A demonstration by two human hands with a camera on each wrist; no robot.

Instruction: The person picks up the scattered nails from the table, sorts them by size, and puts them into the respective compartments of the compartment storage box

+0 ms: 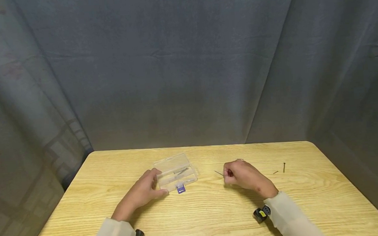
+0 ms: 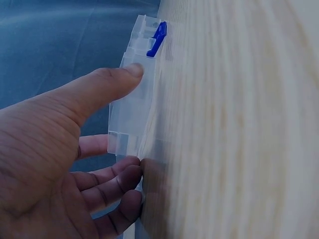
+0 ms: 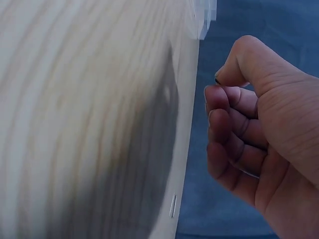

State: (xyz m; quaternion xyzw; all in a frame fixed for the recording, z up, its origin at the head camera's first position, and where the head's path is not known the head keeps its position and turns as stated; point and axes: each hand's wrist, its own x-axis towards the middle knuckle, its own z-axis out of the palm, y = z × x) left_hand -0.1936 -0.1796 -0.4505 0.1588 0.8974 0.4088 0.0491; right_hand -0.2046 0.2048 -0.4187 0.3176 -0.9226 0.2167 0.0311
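A clear plastic box [image 1: 172, 185] with its lid raised lies left of the table's middle, a blue latch [image 1: 180, 188] on its near side. Thin metal nails [image 1: 181, 171] lie inside. My left hand [image 1: 146, 187] holds the box's left end, the thumb at the near corner and fingers at the far side; in the left wrist view the thumb presses the box wall [image 2: 130, 107]. Right of the box, my right hand [image 1: 244, 174] pinches a thin nail [image 1: 218, 173] between thumb and index finger, its tip pointing toward the box. The right wrist view hides most of that nail.
On the wooden table [image 1: 195, 218], a longer nail [image 1: 284, 167] and a short one [image 1: 275, 172] lie to the right. Another small metal piece [image 1: 240, 159] shows just beyond my right hand. Grey curtains [image 1: 173, 68] hang behind and at both sides.
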